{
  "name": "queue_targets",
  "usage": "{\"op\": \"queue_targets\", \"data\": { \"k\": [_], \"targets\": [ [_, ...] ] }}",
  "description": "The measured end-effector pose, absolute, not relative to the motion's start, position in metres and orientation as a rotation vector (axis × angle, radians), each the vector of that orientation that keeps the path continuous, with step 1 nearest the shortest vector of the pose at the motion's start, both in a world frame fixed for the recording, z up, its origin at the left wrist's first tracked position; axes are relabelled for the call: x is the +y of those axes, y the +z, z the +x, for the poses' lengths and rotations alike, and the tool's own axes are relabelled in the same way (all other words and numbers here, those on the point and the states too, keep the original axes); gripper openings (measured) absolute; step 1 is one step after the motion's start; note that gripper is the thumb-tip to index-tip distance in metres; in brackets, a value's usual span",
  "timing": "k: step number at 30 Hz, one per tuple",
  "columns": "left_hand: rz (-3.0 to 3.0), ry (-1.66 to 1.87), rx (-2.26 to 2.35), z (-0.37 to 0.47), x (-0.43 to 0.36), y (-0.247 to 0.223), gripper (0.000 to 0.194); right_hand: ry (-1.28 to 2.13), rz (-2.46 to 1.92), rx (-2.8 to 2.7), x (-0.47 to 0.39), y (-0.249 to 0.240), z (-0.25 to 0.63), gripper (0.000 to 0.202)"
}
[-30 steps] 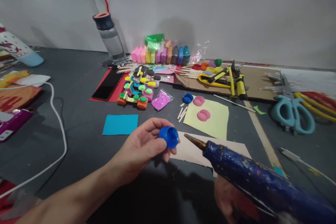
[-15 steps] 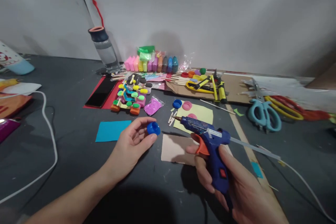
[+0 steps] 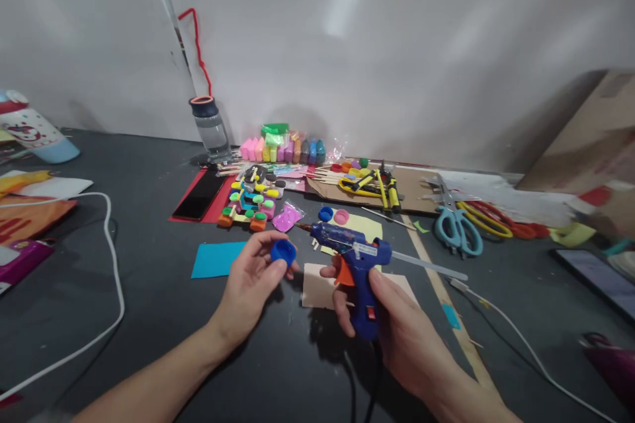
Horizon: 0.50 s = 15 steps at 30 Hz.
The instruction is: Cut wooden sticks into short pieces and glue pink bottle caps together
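Between the thumb and fingers of my left hand (image 3: 253, 284) is a blue bottle cap (image 3: 283, 252), its hollow side facing up toward me. My right hand (image 3: 391, 317) grips a dark blue hot glue gun (image 3: 364, 277) with fingers by its orange trigger. The nozzle points left, just above and right of the cap, without touching it. A clear glue stick (image 3: 429, 265) juts from the gun's back. Under the gun lies a pale pink card (image 3: 317, 287), partly covered. A turquoise sheet (image 3: 215, 260) lies behind my left hand.
Small clay-wheeled models (image 3: 253, 201) stand behind my hands, near a phone (image 3: 199, 196) on red paper. Blue-handled scissors (image 3: 457, 230) lie right. A water bottle (image 3: 212, 129) stands by the white board (image 3: 397, 66). White cables (image 3: 116, 264) run along both sides.
The view has tilted up and shifted right. My right hand has brought the glue gun leftward, its nozzle closer to the cap. The cap's opening now faces more upward.
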State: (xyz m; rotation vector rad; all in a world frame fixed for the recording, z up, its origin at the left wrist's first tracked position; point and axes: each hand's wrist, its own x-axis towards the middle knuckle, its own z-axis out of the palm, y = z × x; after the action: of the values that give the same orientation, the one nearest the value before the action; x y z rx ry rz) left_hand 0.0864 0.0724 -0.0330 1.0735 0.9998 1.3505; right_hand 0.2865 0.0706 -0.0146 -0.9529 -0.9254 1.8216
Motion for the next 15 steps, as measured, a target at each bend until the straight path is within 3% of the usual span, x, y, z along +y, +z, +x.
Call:
{"op": "queue_targets", "data": {
  "k": [8, 15],
  "targets": [
    [1.053, 1.74, 0.886, 0.079, 0.069, -0.024, 0.014, 1.893, -0.85, -0.869, 0.065, 0.016, 0.265, 0.041],
    [1.132, 1.857, 0.782, 0.08, 0.071, -0.027, 0.018, 1.951, -0.746, -0.906, 0.056, 0.033, 0.253, 0.042]
  ]
}}
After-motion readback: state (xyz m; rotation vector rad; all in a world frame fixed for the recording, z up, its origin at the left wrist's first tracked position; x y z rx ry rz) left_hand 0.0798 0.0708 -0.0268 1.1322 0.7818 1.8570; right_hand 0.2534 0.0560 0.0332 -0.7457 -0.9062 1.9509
